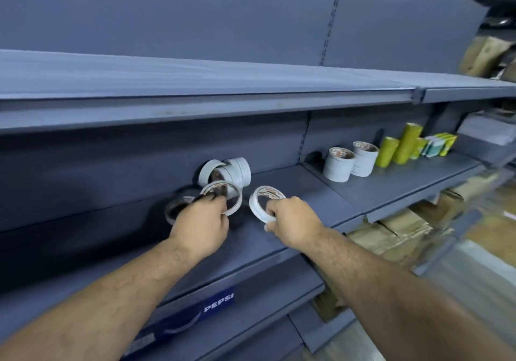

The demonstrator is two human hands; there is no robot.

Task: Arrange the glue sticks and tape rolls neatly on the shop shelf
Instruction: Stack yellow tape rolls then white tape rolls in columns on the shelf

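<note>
Each of my hands holds a thin white tape roll over the grey middle shelf (293, 190). My left hand (199, 225) grips one roll (233, 193) by its lower rim. My right hand (293, 221) pinches the other roll (258, 202). A loose heap of white tape rolls (233, 172) lies against the back panel just behind them. A darker roll (174, 208) rests left of my left hand. Farther right stand two neat stacks of white rolls (337, 165) (364, 159), then yellow-green stacks (386, 152) (406, 142) and small boxes (439, 144).
An upper shelf (195, 92) overhangs the working shelf. A lower shelf edge carries a blue Pepsi label (217, 303). Brown cardboard packs (396, 235) fill the lower right. White paper stacks (485, 131) sit at the far right.
</note>
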